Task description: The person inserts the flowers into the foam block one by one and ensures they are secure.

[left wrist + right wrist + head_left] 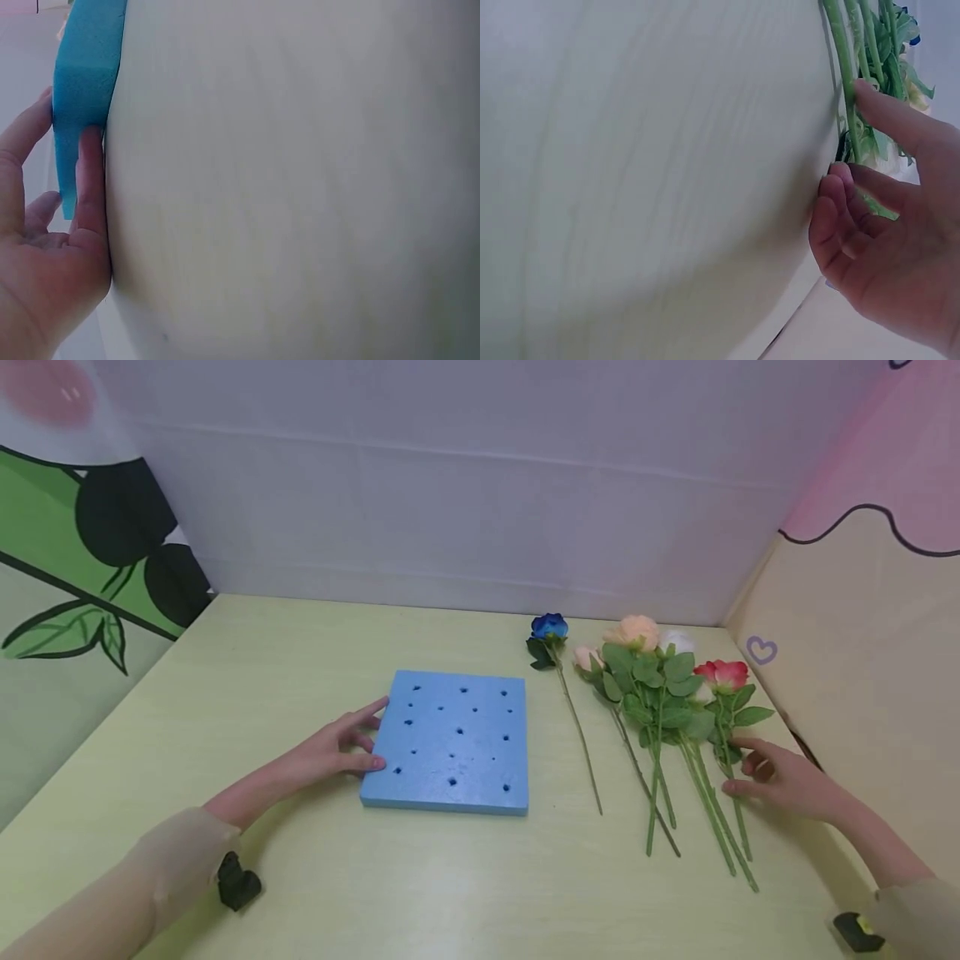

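A blue foam board (pixel 442 743) dotted with holes lies flat on the table. My left hand (pixel 341 747) holds its left side, thumb on the near-left top and a long finger reaching the upper edge. In the left wrist view the board's edge (pixel 86 90) sits between fingers of that hand (pixel 56 262). My right hand (pixel 783 777) is at the stem of a red artificial rose (pixel 723 675), thumb and index finger apart. The right wrist view shows the thumb tip right at a green stem (pixel 841 52), while the other fingers of the hand (pixel 900 247) curl loosely.
Left of the bunch lies a single blue rose (pixel 550 627). Peach roses (pixel 637 631) and a white bloom (pixel 678 642) overlap in the bunch, stems toward me. A pale cloth wall (pixel 465 518) closes the back of the table; a printed panel (pixel 885 643) stands at the right.
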Motion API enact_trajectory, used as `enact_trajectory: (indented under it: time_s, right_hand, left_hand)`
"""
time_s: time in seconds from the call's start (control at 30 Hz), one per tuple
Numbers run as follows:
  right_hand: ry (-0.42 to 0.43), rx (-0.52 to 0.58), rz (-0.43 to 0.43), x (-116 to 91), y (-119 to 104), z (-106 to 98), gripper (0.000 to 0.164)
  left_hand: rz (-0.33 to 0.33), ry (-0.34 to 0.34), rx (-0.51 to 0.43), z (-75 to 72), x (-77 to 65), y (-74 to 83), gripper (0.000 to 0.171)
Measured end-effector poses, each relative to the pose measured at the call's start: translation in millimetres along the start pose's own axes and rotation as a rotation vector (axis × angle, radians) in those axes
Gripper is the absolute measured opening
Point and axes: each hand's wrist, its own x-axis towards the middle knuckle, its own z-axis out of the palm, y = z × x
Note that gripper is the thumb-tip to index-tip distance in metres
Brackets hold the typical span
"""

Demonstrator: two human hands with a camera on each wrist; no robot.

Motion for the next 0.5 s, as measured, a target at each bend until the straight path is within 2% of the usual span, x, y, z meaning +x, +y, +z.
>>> enact_trajectory:
  time_s: [0.17,0.33,0.5]
  right_hand:
    - [-0.052,0.123,0.029,1,0,-2,0.073]
    - [-0.112,0.305,0.085,2,1,-6,0.068]
    - [-0.165,0.396,0.159,3,1,-13,0.069]
  left_hand:
    - [0.0,0.006,0.002,0.1,0.2,-0.8,0.093]
    - [-0.002,0.004,-0.008,-0.5,-0.4,-0.3,0.092]
    - [0.012,-0.003,-0.016,-1.0,-2.4,0.9,0.092]
